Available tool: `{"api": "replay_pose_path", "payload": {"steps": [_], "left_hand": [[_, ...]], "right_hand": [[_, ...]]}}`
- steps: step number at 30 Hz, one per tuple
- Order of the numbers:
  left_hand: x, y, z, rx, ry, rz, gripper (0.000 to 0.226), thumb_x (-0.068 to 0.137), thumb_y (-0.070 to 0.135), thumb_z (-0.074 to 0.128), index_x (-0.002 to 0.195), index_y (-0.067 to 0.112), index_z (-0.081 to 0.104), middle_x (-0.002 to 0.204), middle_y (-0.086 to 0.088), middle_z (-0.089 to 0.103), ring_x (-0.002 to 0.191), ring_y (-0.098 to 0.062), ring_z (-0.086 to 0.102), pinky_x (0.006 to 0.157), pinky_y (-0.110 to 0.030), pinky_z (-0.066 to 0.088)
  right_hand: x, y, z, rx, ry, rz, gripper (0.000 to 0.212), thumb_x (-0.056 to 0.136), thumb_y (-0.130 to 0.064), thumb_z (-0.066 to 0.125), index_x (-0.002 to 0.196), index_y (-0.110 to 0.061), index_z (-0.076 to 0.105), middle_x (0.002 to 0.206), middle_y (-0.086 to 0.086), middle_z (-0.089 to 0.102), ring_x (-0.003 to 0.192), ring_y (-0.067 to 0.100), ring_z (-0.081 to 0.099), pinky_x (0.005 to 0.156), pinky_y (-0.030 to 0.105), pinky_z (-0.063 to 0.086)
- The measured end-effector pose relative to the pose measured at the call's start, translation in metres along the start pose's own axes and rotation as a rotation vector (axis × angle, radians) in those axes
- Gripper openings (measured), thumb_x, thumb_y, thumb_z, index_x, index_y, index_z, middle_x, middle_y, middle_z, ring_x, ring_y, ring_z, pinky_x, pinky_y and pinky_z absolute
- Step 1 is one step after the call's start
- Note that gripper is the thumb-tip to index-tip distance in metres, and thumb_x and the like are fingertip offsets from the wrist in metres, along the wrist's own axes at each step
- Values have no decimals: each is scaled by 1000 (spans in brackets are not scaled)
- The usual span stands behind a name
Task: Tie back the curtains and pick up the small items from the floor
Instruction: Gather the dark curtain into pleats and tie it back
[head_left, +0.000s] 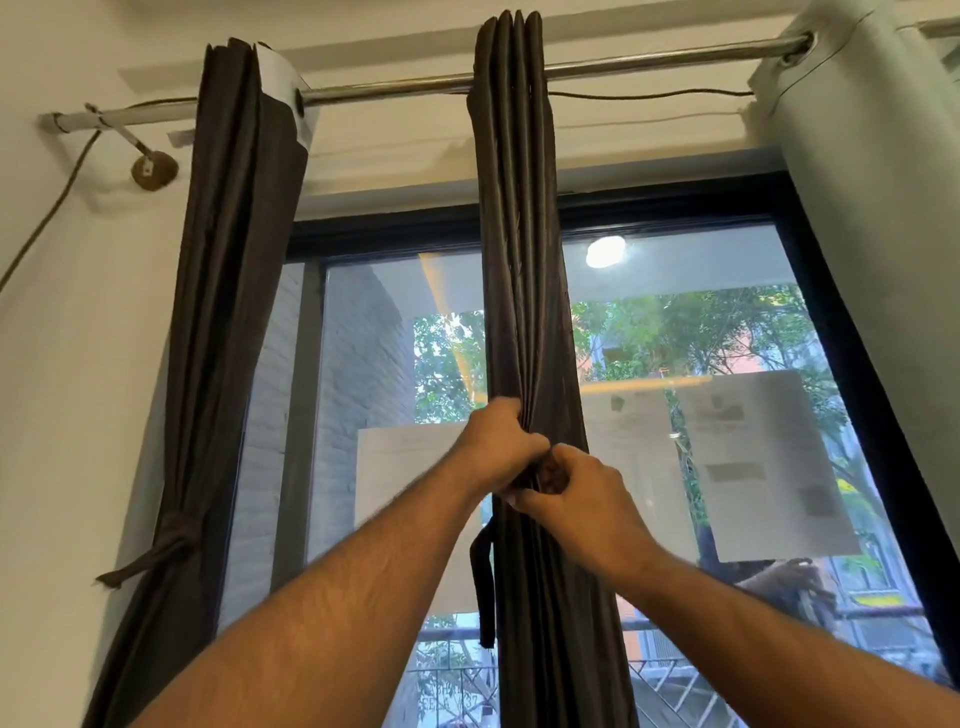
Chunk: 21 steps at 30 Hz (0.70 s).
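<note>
Clenched together at the middle of the window, the left hand (496, 447) bunches the gathered dark brown fabric curtain (519, 260) while the right hand (576, 499) pinches a dark brown cloth tie strip (483, 587) against its folds, the strip's loose end dangling below. This curtain hangs from the silver metal rod (649, 60). At left, a second dark brown curtain (228, 260) is already knotted with its own tie (166, 540).
</note>
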<state>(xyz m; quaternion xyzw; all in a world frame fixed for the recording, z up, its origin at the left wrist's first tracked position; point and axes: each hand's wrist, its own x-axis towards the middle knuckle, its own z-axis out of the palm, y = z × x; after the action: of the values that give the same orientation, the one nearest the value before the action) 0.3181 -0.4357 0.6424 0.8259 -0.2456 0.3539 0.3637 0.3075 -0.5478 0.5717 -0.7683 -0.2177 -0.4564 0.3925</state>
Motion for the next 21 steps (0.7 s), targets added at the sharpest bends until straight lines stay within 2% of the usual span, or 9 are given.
{"api": "replay_pose_path", "payload": {"steps": [2, 4, 6, 9, 11, 14, 16, 18, 21], "left_hand": [[-5, -10, 5, -29, -6, -9, 14, 83, 12, 61, 76, 14, 49, 73, -6, 54, 71, -25, 61, 62, -36, 56], [-5, -17, 4, -111, -26, -20, 9, 82, 9, 61, 77, 10, 54, 74, -11, 59, 74, -30, 67, 65, -46, 61], [-7, -23, 3, -165, -73, -28, 6, 82, 8, 61, 80, 4, 57, 75, -16, 60, 69, -28, 66, 62, -48, 61], [-10, -29, 5, -270, -77, -2, 22, 74, 18, 65, 76, -2, 57, 70, -17, 55, 67, -26, 59, 68, -55, 57], [-15, -29, 6, -405, -152, -44, 22, 82, 28, 67, 76, 7, 65, 75, -12, 63, 75, -26, 62, 75, -49, 54], [-18, -37, 15, -644, -261, -223, 39, 98, 43, 46, 83, 23, 76, 85, 8, 75, 92, -12, 65, 94, -46, 45], [-19, -44, 24, -768, -255, -261, 43, 100, 39, 42, 84, 22, 79, 85, 8, 76, 90, -12, 65, 97, -48, 45], [-21, -48, 32, -863, -193, -271, 32, 99, 31, 48, 96, 16, 76, 91, 4, 75, 90, -19, 66, 92, -51, 50], [-18, -43, 42, -974, -137, -277, 18, 95, 31, 58, 104, 18, 65, 97, -1, 72, 87, -26, 64, 84, -46, 51]], "right_hand": [[-1, 6, 4, 18, 13, 32, 22, 76, -40, 75, 85, -27, 60, 78, -8, 66, 74, 8, 63, 72, 32, 56], [-1, 10, 5, 68, 10, 47, 22, 75, -38, 77, 82, -24, 61, 76, -7, 66, 72, 8, 63, 66, 23, 53], [-1, 11, 4, 112, -20, 35, 19, 75, -36, 77, 81, -23, 65, 75, -6, 66, 70, 4, 62, 61, 13, 48], [5, 16, 1, 172, -13, 36, 22, 74, -42, 76, 85, -25, 65, 86, -3, 67, 80, 7, 65, 72, 23, 54], [7, 17, 2, 306, -5, 110, 36, 71, -43, 79, 96, -30, 56, 98, -2, 65, 91, 9, 65, 80, 29, 55], [8, 19, 9, 521, -50, 212, 59, 71, -32, 82, 116, -35, 44, 110, -6, 64, 100, 12, 66, 88, 32, 54], [12, 22, 9, 559, -38, 260, 55, 80, -11, 73, 123, -31, 46, 108, -2, 66, 97, 17, 68, 85, 35, 56], [16, 26, 6, 658, -30, 326, 43, 86, 3, 55, 121, -20, 56, 103, 7, 70, 91, 22, 70, 80, 38, 58], [18, 35, 1, 992, -125, 392, 37, 87, 7, 41, 111, -10, 65, 96, 16, 72, 79, 26, 70, 69, 36, 59]]}}
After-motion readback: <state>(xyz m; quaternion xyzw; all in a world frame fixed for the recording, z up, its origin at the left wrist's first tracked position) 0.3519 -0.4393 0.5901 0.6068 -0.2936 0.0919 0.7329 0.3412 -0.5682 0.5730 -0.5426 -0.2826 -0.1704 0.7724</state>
